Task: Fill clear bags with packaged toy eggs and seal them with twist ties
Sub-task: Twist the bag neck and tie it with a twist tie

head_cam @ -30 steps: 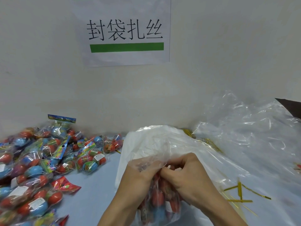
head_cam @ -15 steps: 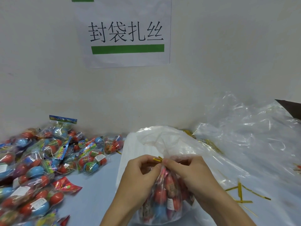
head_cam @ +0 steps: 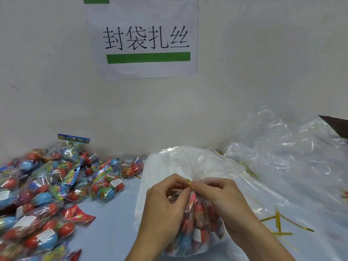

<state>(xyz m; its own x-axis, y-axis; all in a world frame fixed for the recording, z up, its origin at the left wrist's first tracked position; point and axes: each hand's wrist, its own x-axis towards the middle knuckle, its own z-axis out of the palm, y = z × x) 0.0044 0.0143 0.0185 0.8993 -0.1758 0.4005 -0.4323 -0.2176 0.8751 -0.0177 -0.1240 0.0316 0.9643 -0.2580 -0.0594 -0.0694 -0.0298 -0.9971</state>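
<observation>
Twist tie (head_cam: 188,181) sits pinched between left hand (head_cam: 165,200) and right hand (head_cam: 220,196) at bag (head_cam: 195,228) neck.

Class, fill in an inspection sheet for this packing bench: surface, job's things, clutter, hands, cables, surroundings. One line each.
Surface: pale blue table top, partly covered.
Job's things: filled clear bag of toy eggs, neck gathered; gold twist tie at the neck; pile of packaged toy eggs at left; spare twist ties at right.
Clutter: loose clear plastic sheeting at right; stack of white empty bags behind the hands.
Hands: left hand and right hand both pinch at the bag neck; exact grip on the tie partly hidden.
Cables: nothing seen.
Surroundings: white wall with a paper sign, green bar beneath the characters.
</observation>
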